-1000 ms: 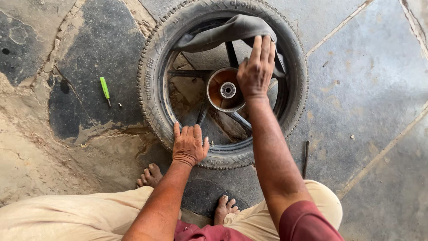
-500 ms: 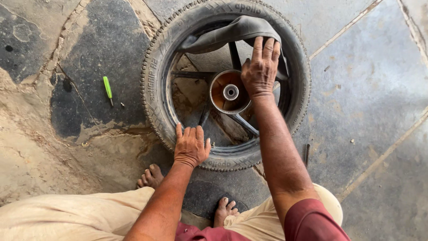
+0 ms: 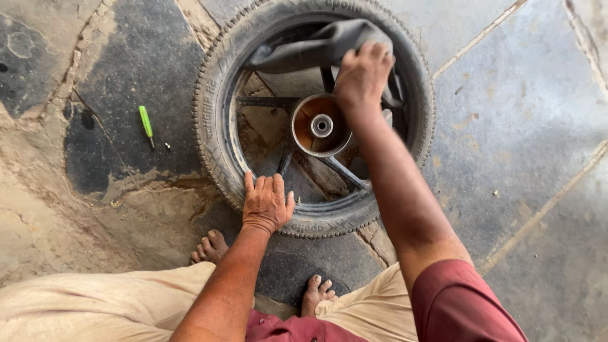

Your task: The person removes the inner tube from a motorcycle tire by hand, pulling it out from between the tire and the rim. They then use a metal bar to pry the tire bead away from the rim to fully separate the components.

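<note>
The inner tube (image 3: 316, 47) is partly out of the tyre (image 3: 215, 133): a limp grey-black fold bulges over the far rim, while the rest is hidden inside the casing, so by my judgement the pulling-out is under way, not finished. The tyre, dusty and worn, lies flat on the stone floor (image 3: 519, 126) on its spoked wheel with the rusty hub (image 3: 321, 125) up. The right hand (image 3: 362, 76) is clenched on the tube's fold; the left hand (image 3: 266, 204) lies flat, fingers spread, on the near sidewall. A green screwdriver (image 3: 146, 123) lies apart to the left.

The tyre's (image 3: 215, 126) far rim is cut off by the top edge, and the right hand (image 3: 362, 76) hides part of the inner tube (image 3: 316, 47).
</note>
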